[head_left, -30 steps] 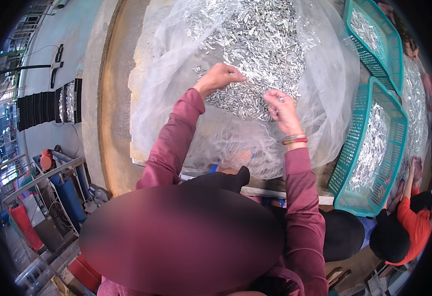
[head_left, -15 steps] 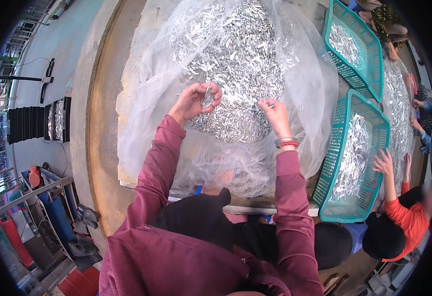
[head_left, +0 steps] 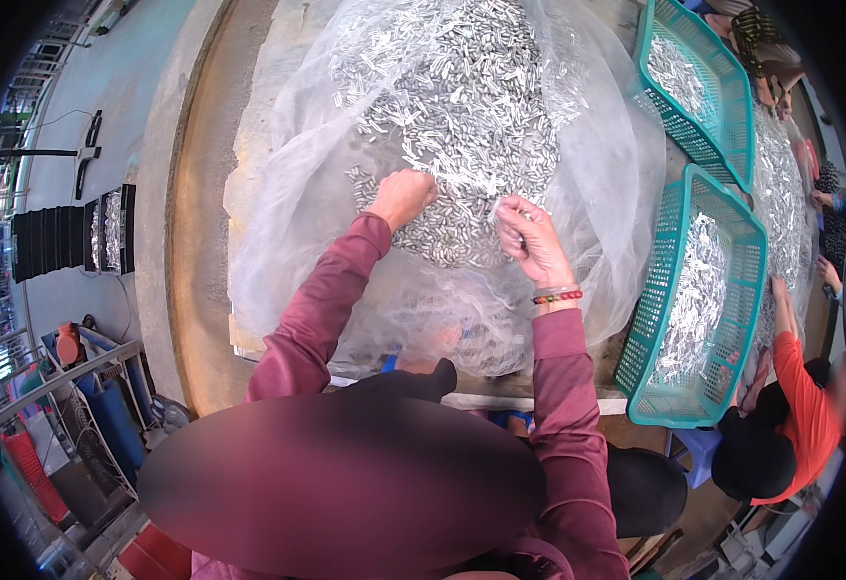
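A big heap of small silvery metal pieces (head_left: 462, 106) lies on a clear plastic sheet (head_left: 288, 193) spread over the table. My left hand (head_left: 402, 196) is closed in a fist on the near edge of the heap, seemingly gripping some pieces. My right hand (head_left: 531, 240) is beside it to the right, fingers pinched on a few of the metal pieces, with a beaded bracelet at the wrist. Both sleeves are maroon.
Two teal plastic baskets (head_left: 744, 253) (head_left: 657, 39) holding more metal pieces stand at the right. A person in an orange top (head_left: 795, 387) works at the lower right, and another person's hands show at the far right. Racks and blue cylinders (head_left: 114, 425) stand at the lower left.
The view has shifted and the heap sits lower and closer. My left hand has closed into a fist on the pieces, and my right hand has moved slightly toward me.
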A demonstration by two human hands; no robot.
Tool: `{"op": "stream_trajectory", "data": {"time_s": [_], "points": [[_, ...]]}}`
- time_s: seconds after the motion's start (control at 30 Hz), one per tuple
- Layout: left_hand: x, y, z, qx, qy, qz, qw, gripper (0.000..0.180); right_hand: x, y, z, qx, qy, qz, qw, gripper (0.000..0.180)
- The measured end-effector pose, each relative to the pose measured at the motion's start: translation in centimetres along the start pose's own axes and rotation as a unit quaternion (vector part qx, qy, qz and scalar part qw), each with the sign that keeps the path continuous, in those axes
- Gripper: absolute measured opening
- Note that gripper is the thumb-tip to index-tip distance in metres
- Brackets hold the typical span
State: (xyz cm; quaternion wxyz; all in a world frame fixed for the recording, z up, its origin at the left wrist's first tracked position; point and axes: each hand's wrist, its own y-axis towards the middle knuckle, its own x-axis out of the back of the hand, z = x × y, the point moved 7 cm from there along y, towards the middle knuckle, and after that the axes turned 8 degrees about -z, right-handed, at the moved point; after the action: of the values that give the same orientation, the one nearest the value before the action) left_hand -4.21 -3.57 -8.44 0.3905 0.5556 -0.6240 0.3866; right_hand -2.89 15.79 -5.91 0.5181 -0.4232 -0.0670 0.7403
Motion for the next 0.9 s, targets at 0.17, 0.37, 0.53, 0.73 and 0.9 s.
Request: {"op": "stream_trajectory", "data": {"time_s": [0.17, 0.37, 0.53, 0.73, 0.9], "points": [[0.6, -2.3, 1.1, 0.227, -0.562, 0.063, 0.793, 0.013, -1.5, -4.7, 4.1, 0.065, 0.164, 0.215, 0.961, 0.027], [5.7, -1.4, -2.2, 0.145, -0.740, 0.107, 0.648, 0.028, -0.3, -4.4, 3.5, 0.036, 0.046, 0.089, 0.994, 0.031], [1.1, 3.2, -3.7, 0.191, -0.493, 0.146, 0.836, 0.036, -0.2, -2.7, 1.2, -0.006, 0.119, 0.069, 0.991, 0.028], [-4.3, 6.2, -7.6, -0.052, 0.090, 0.027, 0.994, 0.030, 1.9, -0.2, -2.3, -0.052, 0.312, 0.047, 0.948, 0.029], [-2.3, 6.4, -4.1, -0.028, 0.058, -0.009, 0.998, 0.026, 2.8, 0.0, -1.8, -0.013, 0.381, 0.027, 0.924, 0.032]]}}
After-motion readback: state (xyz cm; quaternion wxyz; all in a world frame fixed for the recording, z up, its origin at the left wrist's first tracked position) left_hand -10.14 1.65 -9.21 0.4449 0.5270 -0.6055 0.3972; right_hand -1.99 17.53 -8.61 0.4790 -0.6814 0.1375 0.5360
